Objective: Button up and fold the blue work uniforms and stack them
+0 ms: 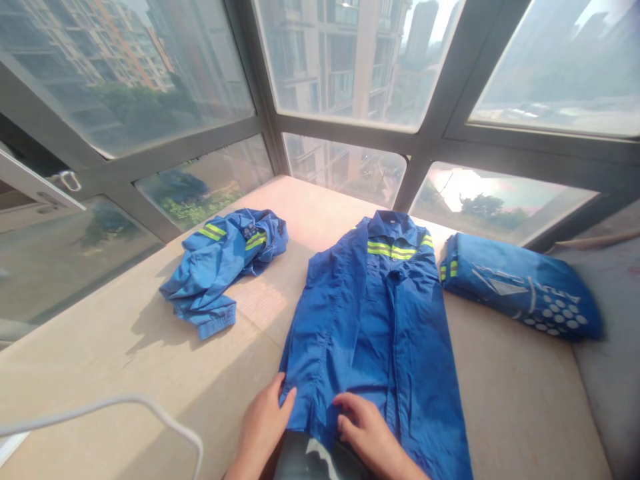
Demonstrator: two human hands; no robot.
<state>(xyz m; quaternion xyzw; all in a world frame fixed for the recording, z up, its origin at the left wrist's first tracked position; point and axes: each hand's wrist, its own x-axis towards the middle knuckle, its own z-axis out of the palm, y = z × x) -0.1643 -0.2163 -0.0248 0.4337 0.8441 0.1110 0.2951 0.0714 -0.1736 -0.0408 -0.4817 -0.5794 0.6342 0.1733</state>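
A blue work jacket (380,313) with yellow reflective stripes lies flat on the beige surface (125,360), collar away from me and its sides folded in. My left hand (263,427) pinches the jacket's near left hem edge. My right hand (367,430) rests on the lower hem near the middle, fingers curled onto the cloth. A dark patch with a white mark shows under the hem between my hands.
A crumpled blue jacket (223,263) lies at the left. A folded blue jacket (520,283) sits at the right by a grey cushion (610,347). A white cable (125,403) curves across the near left. Windows surround the far side.
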